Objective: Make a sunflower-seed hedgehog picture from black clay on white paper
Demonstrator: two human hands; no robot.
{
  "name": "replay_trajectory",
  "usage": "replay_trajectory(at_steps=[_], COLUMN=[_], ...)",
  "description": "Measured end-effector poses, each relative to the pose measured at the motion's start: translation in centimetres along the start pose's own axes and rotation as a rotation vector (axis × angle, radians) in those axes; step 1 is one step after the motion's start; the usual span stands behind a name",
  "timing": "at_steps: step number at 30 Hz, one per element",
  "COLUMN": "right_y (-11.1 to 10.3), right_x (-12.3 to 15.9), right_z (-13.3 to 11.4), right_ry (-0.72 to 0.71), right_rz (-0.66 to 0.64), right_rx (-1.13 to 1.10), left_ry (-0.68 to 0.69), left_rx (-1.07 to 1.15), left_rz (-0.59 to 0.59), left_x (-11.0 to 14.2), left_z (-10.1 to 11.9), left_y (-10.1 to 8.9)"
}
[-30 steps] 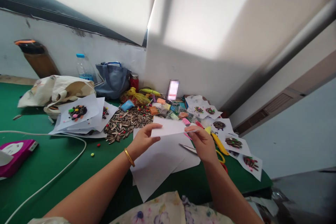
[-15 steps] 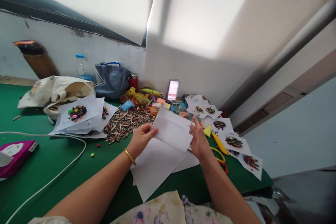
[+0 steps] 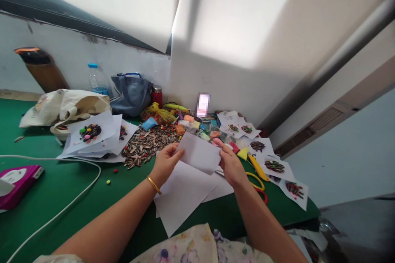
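**White paper sheet (image 3: 199, 153) held up between both hands**

The left hand (image 3: 166, 161) has a firm, closed grip on the sheet's lower left edge, fingers pinching it against the thumb. The right hand (image 3: 231, 167) has a similar pinching grip near its right edge. The sheet is lifted just above a loose pile of larger blank white paper sheets (image 3: 182, 197), which lies on a green surface (image 3: 46, 189). A thin gold bangle (image 3: 153, 185) circles the left wrist, and a floral-print garment (image 3: 185, 246) shows at the bottom of the view.

Just beside the right hand lie yellow-handled scissors (image 3: 254, 180), with white sheets bearing dark seed pictures (image 3: 274, 167) scattered beyond them. Left of the hands is a heap of striped sunflower seeds (image 3: 145, 148), next to a stack of white sheets with a seed-and-bead picture (image 3: 92, 133). Small coloured clay packs (image 3: 191, 125) sit farther back, near a grey fabric bag (image 3: 131, 95), a clear plastic water bottle (image 3: 98, 80) and a cream cloth tote bag (image 3: 64, 107). A white cable (image 3: 98, 170) curves across the left side, near a magenta packet (image 3: 18, 185).
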State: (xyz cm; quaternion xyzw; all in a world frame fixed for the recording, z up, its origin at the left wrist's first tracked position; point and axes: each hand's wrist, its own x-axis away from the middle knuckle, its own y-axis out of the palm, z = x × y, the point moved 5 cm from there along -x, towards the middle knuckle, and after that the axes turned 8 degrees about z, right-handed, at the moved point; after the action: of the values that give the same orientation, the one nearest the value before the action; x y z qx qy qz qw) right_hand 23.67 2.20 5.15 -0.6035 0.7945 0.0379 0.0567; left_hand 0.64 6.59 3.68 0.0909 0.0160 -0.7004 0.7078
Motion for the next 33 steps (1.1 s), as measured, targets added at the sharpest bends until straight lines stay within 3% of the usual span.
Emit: replay_trajectory(at_steps=[7,12,17,33], right_y=[1.3,0.6,0.3,0.2], right_x=[1.1,0.5,0.3,0.5], right_z=[-1.0,-0.4,-0.3,0.0], right_ry=[0.056,0.038,0.028,0.069], right_rz=[-0.167,-0.025,-0.001,-0.005], right_rx=[0.008,0.207,0.248,0.188], left_ry=[-0.014,-0.017,-0.119,-0.135], left_rx=[-0.052,0.058,0.287,0.168], left_rz=[0.093,0.086,-0.01,-0.009], left_x=[-0.1,-0.1,0.1,0.3], left_z=[-0.5,-0.4,-0.2,-0.4], left_y=[-0.5,-0.2,0.7,0.5])
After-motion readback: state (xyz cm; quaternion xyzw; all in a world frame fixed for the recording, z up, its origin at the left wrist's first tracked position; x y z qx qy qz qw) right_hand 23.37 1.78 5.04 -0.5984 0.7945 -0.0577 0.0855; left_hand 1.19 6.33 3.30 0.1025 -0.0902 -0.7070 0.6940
